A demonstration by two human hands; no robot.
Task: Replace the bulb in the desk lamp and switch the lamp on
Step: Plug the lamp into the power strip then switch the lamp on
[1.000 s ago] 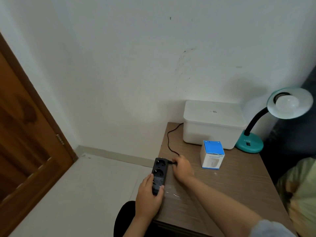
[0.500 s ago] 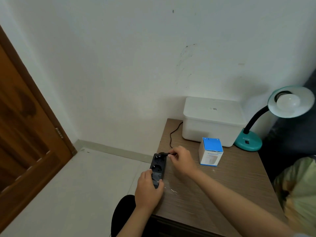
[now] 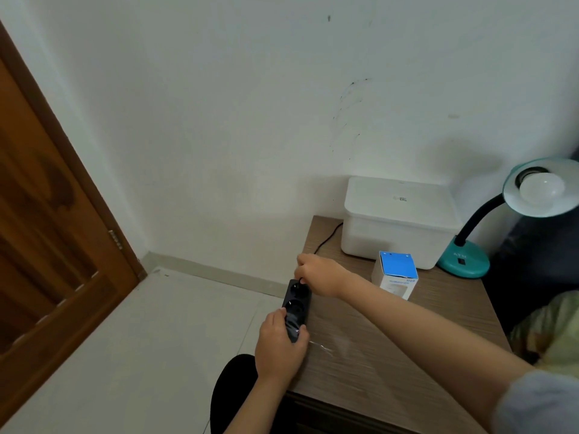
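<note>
The teal gooseneck desk lamp (image 3: 463, 261) stands at the far right corner of the wood-grain table (image 3: 391, 355), with a frosted white bulb (image 3: 543, 188) seated in its shade. That bulb is probably light, smooth and fragile; it is best held round its widest part, with the lamp base steadied. The left hand (image 3: 280, 346) grips the near end of the black three-socket power strip (image 3: 296, 303) at the table's left edge. The right hand (image 3: 319, 274) is curled over the strip's far end, seemingly pinching the black lamp plug, though the plug is hidden. One lamp, one fitted bulb, one blue-and-white bulb carton (image 3: 395, 278), one white lidded plastic box (image 3: 398, 220).
</note>
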